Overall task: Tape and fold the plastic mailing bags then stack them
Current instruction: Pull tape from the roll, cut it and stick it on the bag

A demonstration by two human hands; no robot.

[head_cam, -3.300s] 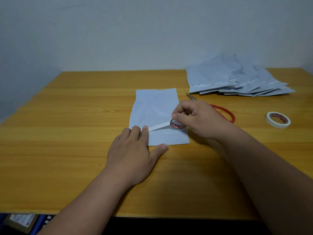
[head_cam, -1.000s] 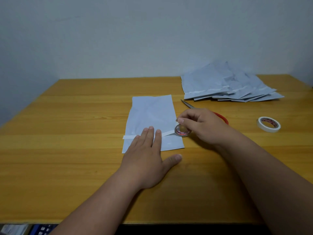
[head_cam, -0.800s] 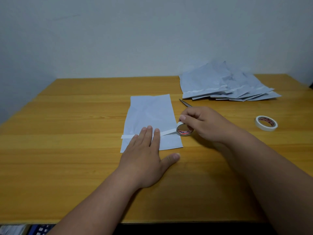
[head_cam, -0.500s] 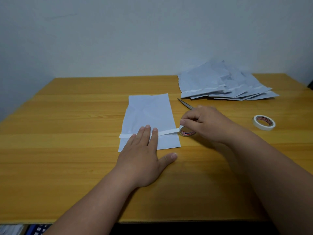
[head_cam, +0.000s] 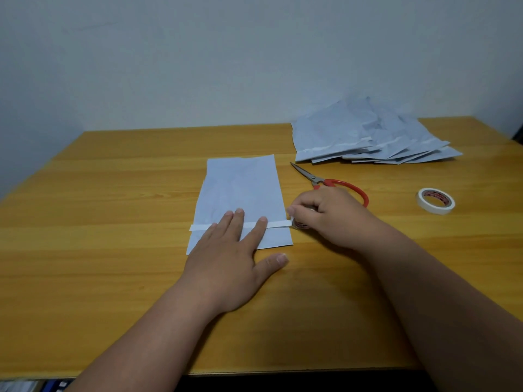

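**Tape strip laid across mailing bag**

Wooden yellow table (head_cam: 113, 278) carries a flat pale-blue plastic mailing bag (head_cam: 240, 188) at centre. Left hand (head_cam: 229, 267), fingers straight, presses the white tape strip (head_cam: 278, 224) onto it. Right hand (head_cam: 325, 213) grips a small tape roll (head_cam: 300, 223) just beside the bag's right edge.

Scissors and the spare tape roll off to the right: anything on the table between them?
Nothing. In the head view, only bare wooden table lies between the red-handled scissors and the spare tape roll. The bag pile sits farther back, clear of that stretch.
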